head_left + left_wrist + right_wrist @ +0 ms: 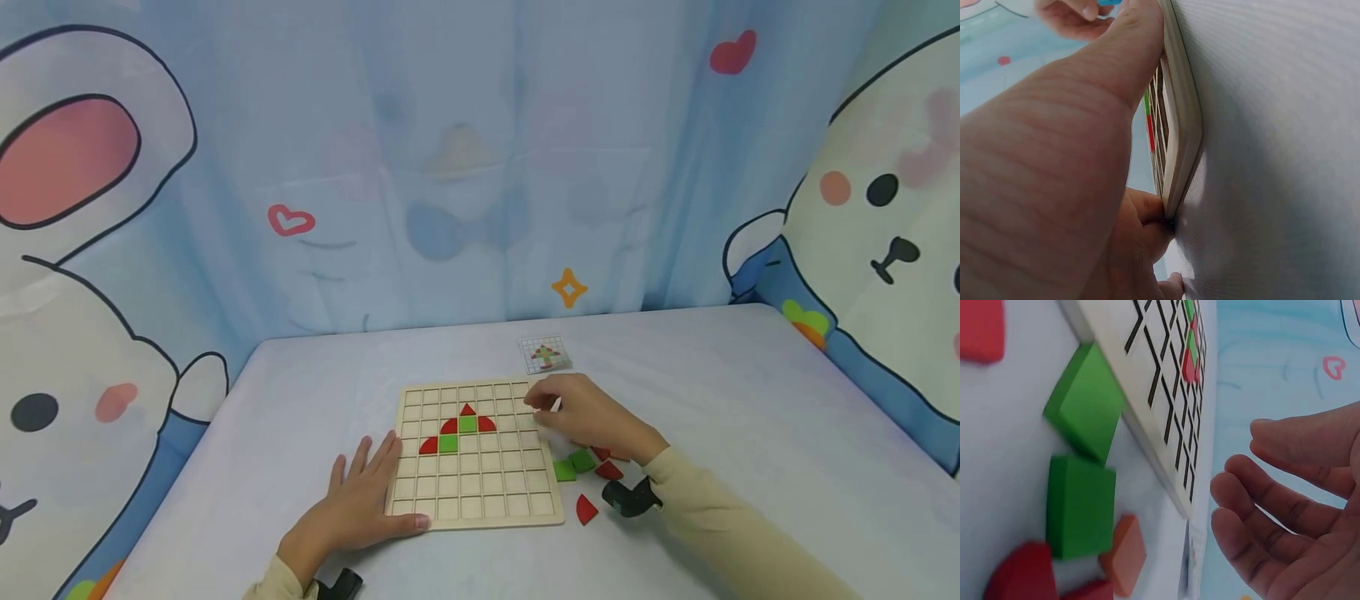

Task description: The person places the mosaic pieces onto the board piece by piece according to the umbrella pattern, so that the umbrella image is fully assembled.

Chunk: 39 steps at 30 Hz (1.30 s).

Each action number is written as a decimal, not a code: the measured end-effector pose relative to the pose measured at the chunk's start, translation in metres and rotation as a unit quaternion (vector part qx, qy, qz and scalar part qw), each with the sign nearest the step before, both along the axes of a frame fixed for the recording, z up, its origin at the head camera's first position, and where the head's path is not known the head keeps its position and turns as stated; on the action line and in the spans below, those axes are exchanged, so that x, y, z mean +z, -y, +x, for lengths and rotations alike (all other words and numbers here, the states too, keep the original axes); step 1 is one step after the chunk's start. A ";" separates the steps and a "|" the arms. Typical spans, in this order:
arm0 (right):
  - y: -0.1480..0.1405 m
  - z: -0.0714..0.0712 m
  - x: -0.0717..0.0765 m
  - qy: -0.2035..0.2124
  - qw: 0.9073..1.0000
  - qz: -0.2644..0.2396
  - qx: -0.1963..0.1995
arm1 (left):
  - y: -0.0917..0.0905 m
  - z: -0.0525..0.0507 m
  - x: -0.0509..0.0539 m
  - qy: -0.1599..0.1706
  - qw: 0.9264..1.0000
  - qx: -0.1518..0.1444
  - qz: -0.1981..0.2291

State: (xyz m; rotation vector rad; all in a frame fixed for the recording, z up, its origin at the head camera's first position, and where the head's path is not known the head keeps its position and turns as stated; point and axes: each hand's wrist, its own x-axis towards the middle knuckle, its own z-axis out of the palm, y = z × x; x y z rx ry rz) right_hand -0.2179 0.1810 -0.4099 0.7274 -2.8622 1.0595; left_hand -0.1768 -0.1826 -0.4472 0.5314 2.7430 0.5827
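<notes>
A wooden grid board (pixel 495 483) lies on the table, holding a red triangle (pixel 467 410), two green squares (pixel 467 424) and several red quarter-round pieces (pixel 428 447). The left hand (pixel 356 504) rests spread at its lower left corner, thumb on the front edge; the left wrist view shows that hand (pixel 1104 94) against the board's side (pixel 1182 125). Over the board's upper right corner is the right hand (pixel 592 417). In the right wrist view, the right hand (pixel 1291 506) has loosely bent fingers, thumb apart, nothing between them.
Right of the board lie loose green pieces (pixel 581 460) and red pieces (pixel 587 509), partly under the right forearm; an orange piece (pixel 1125 555) shows in the right wrist view. Behind the board is a small pattern card (pixel 545 355). A printed curtain (pixel 465 292) hangs behind the table.
</notes>
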 end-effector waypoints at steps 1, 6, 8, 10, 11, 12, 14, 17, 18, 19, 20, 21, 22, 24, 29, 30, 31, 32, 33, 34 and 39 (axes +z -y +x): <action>-0.003 0.000 0.000 0.002 1.000 0.003 -0.002 | 0.000 0.000 0.000 0.000 1.000 0.000 -0.001; -0.018 0.003 -0.001 0.015 0.999 0.028 -0.012 | 0.000 0.000 -0.001 0.001 1.000 0.001 -0.002; -0.022 0.004 -0.002 0.027 0.999 0.042 -0.019 | 0.000 0.000 0.000 0.001 1.000 0.001 -0.001; -0.027 0.005 -0.004 0.039 0.997 0.059 -0.024 | -0.001 0.000 0.001 0.002 1.000 0.002 -0.001; -0.028 0.005 -0.005 0.049 0.996 0.069 -0.031 | -0.001 0.000 0.001 0.002 1.000 0.002 -0.001; -0.030 0.005 -0.006 0.057 0.995 0.078 -0.033 | 0.000 0.001 0.001 0.002 1.000 0.002 -0.002; -0.034 0.006 -0.008 0.070 0.992 0.095 -0.035 | 0.000 0.001 0.002 0.001 1.000 0.001 0.000; -0.037 0.006 -0.011 0.084 0.990 0.111 -0.037 | 0.000 0.002 0.002 -0.001 1.000 -0.001 0.002; -0.038 0.006 -0.011 0.085 0.990 0.111 -0.033 | 0.000 0.002 0.002 -0.001 1.000 -0.001 0.003; -0.038 0.006 -0.012 0.086 0.990 0.111 -0.032 | 0.000 0.002 0.002 -0.002 1.000 -0.002 0.003; -0.039 0.006 -0.013 0.085 0.990 0.111 -0.028 | 0.000 0.001 0.002 -0.002 1.000 -0.002 0.003; -0.038 0.006 -0.013 0.088 0.990 0.105 -0.027 | 0.000 0.001 0.002 -0.001 1.000 -0.002 0.003; -0.038 0.005 -0.014 0.088 0.991 0.101 -0.025 | 0.000 0.001 0.001 -0.001 1.000 -0.002 0.002; -0.038 0.005 -0.015 0.085 0.992 0.088 -0.021 | 0.001 0.001 0.001 0.000 1.000 -0.002 0.001; -0.036 0.004 -0.015 0.069 0.996 0.047 -0.032 | 0.001 0.001 0.001 0.001 1.000 -0.002 0.000; -0.036 0.003 -0.015 0.065 0.996 0.039 -0.037 | 0.000 0.001 0.001 0.001 1.000 -0.002 -0.001; -0.036 0.002 -0.014 0.063 0.997 0.029 -0.042 | 0.000 0.001 0.001 0.001 1.000 -0.002 -0.002; -0.035 0.002 -0.014 0.063 0.997 0.019 -0.047 | 0.000 0.000 0.001 0.001 1.000 -0.002 -0.003; -0.035 0.001 -0.014 0.061 0.997 0.012 -0.050 | 0.000 0.000 0.001 0.001 1.000 -0.001 -0.004; -0.035 0.000 -0.013 0.058 0.997 0.006 -0.051 | 0.000 0.000 0.001 0.001 1.000 -0.002 -0.005; -0.029 -0.005 -0.013 0.054 0.998 -0.020 -0.041 | 0.000 0.000 0.000 -0.002 1.000 -0.002 -0.005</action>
